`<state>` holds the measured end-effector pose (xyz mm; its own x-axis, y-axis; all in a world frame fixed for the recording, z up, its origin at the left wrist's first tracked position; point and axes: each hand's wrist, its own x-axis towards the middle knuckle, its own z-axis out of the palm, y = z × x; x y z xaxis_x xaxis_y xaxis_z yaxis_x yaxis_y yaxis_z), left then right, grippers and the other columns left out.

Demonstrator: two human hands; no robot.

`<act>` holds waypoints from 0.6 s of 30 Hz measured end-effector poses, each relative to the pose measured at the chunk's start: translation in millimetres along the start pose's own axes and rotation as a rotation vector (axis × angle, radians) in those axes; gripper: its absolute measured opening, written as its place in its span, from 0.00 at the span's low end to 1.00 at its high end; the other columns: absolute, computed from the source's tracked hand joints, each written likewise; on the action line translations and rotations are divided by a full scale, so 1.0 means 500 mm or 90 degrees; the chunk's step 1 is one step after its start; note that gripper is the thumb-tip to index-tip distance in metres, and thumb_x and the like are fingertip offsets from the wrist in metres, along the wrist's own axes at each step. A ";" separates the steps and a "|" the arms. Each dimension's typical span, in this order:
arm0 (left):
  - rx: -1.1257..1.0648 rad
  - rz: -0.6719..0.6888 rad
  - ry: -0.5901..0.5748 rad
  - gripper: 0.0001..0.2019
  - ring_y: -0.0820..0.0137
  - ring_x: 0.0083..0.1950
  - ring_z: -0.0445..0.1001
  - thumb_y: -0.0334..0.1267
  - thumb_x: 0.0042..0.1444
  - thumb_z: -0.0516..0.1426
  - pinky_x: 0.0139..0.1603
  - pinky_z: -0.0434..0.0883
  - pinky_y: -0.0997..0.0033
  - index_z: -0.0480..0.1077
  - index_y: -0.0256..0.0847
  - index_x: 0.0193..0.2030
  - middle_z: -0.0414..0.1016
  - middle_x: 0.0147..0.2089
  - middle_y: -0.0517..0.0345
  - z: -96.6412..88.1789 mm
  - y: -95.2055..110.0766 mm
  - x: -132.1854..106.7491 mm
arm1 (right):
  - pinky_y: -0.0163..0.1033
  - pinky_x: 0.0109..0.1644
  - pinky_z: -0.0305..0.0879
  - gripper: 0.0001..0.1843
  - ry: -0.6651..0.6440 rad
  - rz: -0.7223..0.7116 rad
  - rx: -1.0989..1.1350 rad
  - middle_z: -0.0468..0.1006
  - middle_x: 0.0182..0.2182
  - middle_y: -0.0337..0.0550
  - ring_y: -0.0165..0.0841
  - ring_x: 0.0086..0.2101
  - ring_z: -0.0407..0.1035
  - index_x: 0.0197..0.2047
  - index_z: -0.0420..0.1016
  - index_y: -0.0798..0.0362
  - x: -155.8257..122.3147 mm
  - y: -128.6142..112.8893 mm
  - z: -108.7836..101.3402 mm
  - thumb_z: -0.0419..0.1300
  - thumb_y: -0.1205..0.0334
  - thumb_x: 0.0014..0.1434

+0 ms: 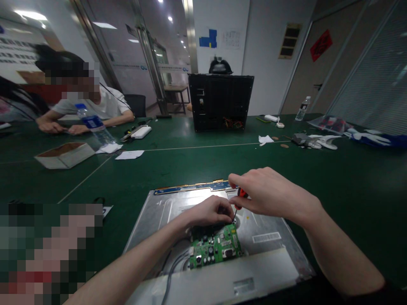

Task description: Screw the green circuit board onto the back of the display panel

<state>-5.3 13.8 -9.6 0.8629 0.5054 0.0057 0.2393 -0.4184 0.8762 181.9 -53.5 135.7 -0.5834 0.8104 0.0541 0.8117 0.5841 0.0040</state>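
A flat silver metal panel (267, 262) lies in front of me on the green table, with a green circuit board (213, 245) on its back. My right hand (270, 190) grips a screwdriver (242, 193) with a red and black handle. Its shaft slants down to the board's upper right corner. The fingertips of my left hand (211, 211) are bent together close to the screwdriver's tip; whatever they pinch is hidden. Grey cables (174, 264) run from the board's left side. Along the panel's far edge sits a narrow blue circuit strip (181, 189).
A black monitor housing (222, 101) stands upright across the table (165, 167). To the left are an open cardboard box (65, 156), a tilted water bottle (95, 125) and a seated person (92, 97). Another bottle (303, 109) and gloves (369, 136) lie toward the right.
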 end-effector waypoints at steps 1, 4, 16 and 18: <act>0.002 -0.002 0.003 0.01 0.69 0.34 0.72 0.31 0.54 0.63 0.37 0.67 0.75 0.77 0.38 0.34 0.77 0.33 0.60 0.001 0.001 0.000 | 0.38 0.27 0.46 0.06 0.001 -0.006 0.005 0.78 0.30 0.41 0.33 0.28 0.69 0.42 0.69 0.52 0.000 0.000 -0.001 0.56 0.59 0.63; 0.004 -0.006 0.009 0.02 0.69 0.35 0.73 0.30 0.53 0.63 0.38 0.67 0.75 0.77 0.38 0.35 0.77 0.33 0.61 0.003 0.000 0.000 | 0.38 0.27 0.46 0.06 0.012 -0.041 0.030 0.77 0.32 0.41 0.32 0.29 0.68 0.41 0.67 0.53 -0.003 -0.003 -0.004 0.56 0.61 0.61; 0.006 -0.006 0.000 0.04 0.69 0.34 0.72 0.27 0.52 0.61 0.37 0.67 0.75 0.76 0.37 0.34 0.76 0.32 0.61 0.002 0.010 -0.002 | 0.37 0.26 0.47 0.05 0.008 -0.033 0.025 0.77 0.31 0.40 0.33 0.28 0.68 0.41 0.68 0.52 -0.003 -0.003 -0.001 0.57 0.62 0.60; 0.008 -0.009 -0.001 0.04 0.69 0.35 0.73 0.26 0.51 0.60 0.37 0.67 0.75 0.76 0.37 0.34 0.76 0.32 0.61 0.001 0.010 -0.001 | 0.37 0.26 0.46 0.05 0.019 -0.052 0.032 0.77 0.31 0.39 0.32 0.27 0.67 0.40 0.66 0.52 -0.004 -0.004 -0.002 0.57 0.63 0.58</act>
<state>-4.3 10.8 -5.4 0.8598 0.5106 -0.0074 0.2573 -0.4206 0.8700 181.3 -56.4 136.7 -0.6463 0.7583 0.0858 0.7581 0.6508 -0.0411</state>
